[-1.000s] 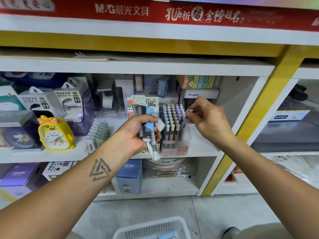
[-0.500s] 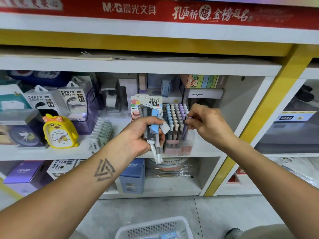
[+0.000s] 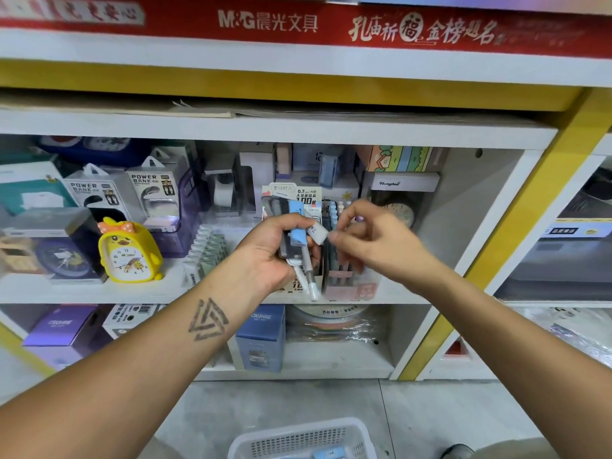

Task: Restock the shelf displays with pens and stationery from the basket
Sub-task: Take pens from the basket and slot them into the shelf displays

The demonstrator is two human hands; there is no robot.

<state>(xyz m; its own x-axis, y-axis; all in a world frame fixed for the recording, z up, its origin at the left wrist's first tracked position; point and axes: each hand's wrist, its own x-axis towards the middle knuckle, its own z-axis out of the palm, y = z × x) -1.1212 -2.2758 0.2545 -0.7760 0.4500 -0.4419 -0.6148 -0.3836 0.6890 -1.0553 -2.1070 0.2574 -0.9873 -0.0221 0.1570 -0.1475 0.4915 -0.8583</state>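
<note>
Pens and small stationery packs, black, blue and white, sit bunched in the left hand, whose fingers curl tightly round them in front of the middle white shelf; two pale pen tips stick out below the fist. The right hand is just beside it, thumb and forefinger closing on a small white cap-like piece at the top of the bunch, the other fingers loosely bent. Whether the pinch has actually closed on the piece I cannot tell.

Right behind both hands stands a clear plastic display box of pastel-capped pens, upright on the shelf, with a printed card display reading 0.7 HB touching its left side. Further left on the same shelf are a yellow duck-shaped alarm clock and two boxed power banks.

Near the bottom edge, on the grey floor, a white perforated plastic basket holds a light blue item, well below the shelf.
</note>
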